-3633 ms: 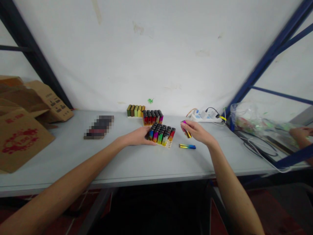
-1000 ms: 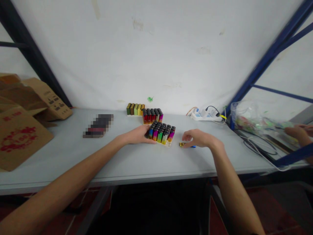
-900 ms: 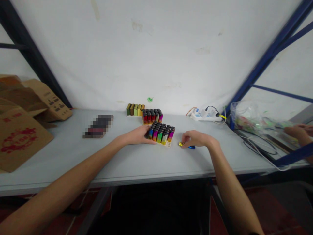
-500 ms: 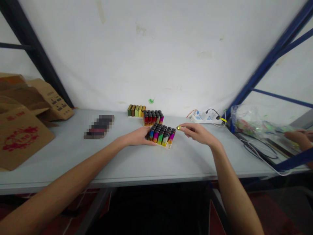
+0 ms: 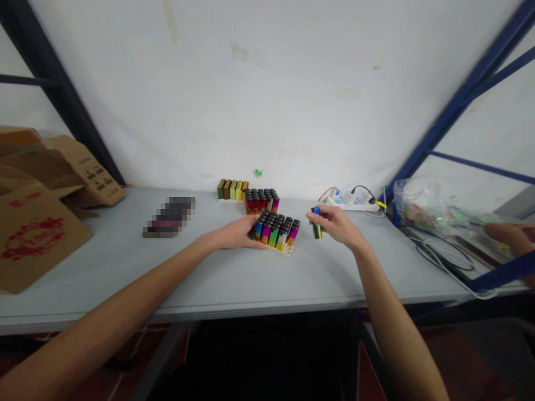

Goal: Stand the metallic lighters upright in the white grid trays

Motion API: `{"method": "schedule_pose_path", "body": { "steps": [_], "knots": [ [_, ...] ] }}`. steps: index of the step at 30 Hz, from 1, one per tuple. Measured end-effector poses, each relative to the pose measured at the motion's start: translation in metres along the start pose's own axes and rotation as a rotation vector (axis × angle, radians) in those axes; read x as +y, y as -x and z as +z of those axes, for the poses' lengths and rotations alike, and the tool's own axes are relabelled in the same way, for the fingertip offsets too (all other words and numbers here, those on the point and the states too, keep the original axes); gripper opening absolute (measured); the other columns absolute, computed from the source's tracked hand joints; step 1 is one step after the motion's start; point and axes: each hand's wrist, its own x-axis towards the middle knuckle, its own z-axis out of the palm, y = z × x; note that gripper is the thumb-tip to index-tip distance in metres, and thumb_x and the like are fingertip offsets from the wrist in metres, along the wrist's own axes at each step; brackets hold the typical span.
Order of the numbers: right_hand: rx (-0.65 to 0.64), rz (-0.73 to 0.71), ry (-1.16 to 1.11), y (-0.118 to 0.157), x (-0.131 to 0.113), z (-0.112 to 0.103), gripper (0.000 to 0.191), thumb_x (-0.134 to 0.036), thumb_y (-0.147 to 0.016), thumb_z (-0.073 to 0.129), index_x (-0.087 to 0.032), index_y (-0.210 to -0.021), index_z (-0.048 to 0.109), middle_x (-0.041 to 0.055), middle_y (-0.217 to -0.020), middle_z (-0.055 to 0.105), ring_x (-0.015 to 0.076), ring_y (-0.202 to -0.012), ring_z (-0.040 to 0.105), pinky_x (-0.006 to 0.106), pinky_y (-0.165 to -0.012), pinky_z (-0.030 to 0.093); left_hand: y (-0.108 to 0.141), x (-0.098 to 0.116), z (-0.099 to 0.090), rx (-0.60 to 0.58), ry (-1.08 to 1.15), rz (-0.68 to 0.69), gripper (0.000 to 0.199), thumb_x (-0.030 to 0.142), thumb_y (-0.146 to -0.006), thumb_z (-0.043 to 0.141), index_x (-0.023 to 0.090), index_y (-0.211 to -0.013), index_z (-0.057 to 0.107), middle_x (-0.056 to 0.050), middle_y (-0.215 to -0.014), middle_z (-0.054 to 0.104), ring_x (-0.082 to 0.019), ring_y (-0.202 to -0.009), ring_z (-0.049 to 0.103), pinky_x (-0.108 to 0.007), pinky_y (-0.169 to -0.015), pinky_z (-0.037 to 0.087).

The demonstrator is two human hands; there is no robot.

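Between thumb and fingers, my right hand [image 5: 336, 224] pinches a blue-and-gold lighter [image 5: 317, 225], held roughly upright over the table. To its left stands a tray of lighters [image 5: 276, 233] in several colours with black tops; the tray's pale base shows at the front right. My left hand [image 5: 240, 233] grips that tray by its left side, with part of the fingers hidden behind it. Just behind is a second tray of lighters [image 5: 262, 201], mostly red and purple. Farther back, a third group of lighters [image 5: 233, 189] in green, brown and yellow sits near the wall.
Cardboard boxes [image 5: 37, 223] fill the table's left end. A blurred-out dark item [image 5: 170, 217] lies left of my left hand. At the back right is a white power strip [image 5: 349, 201] with cables. Beyond a blue frame post [image 5: 443, 106], another person's hand [image 5: 504, 234] is near plastic bags.
The lighter in my right hand has turned from pointing at the tray to upright, and that hand has shifted slightly right. My left hand stays on the tray.
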Motion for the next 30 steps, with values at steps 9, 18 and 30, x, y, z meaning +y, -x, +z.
{"method": "schedule_pose_path", "body": {
  "steps": [9,18,30],
  "knots": [
    [-0.192,0.010,-0.221,0.006,-0.014,0.009,0.047,-0.066,-0.104,0.045,-0.022,-0.093,0.054,-0.0013,-0.072,0.060,0.0132,-0.060,0.056,0.027,-0.062,0.047,0.000,0.002,0.000,-0.004,-0.016,-0.004,0.074,0.060,-0.078,0.083,0.019,-0.136,0.062,-0.011,-0.138,0.069,-0.034,-0.125,0.066,-0.041,-0.110,0.050],
    [0.131,-0.053,0.157,-0.001,-0.013,0.036,0.056,-0.065,-0.101,0.047,-0.022,-0.065,0.038,-0.0040,-0.060,0.037,0.0120,-0.060,0.036,0.028,-0.058,0.027,0.000,0.003,0.000,0.001,-0.014,-0.003,0.075,0.058,-0.078,0.084,0.018,-0.137,0.061,-0.012,-0.141,0.068,-0.034,-0.127,0.065,-0.041,-0.111,0.049],
    [0.109,0.031,0.251,-0.008,0.006,0.050,0.033,-0.040,-0.087,0.045,-0.021,-0.060,0.043,-0.0034,-0.056,0.039,0.0118,-0.058,0.039,0.028,-0.058,0.024,-0.001,0.003,0.000,0.006,-0.056,0.014,0.070,0.057,-0.079,0.083,0.017,-0.132,0.064,-0.011,-0.136,0.070,-0.033,-0.122,0.066,-0.040,-0.110,0.049]
  ]
}}
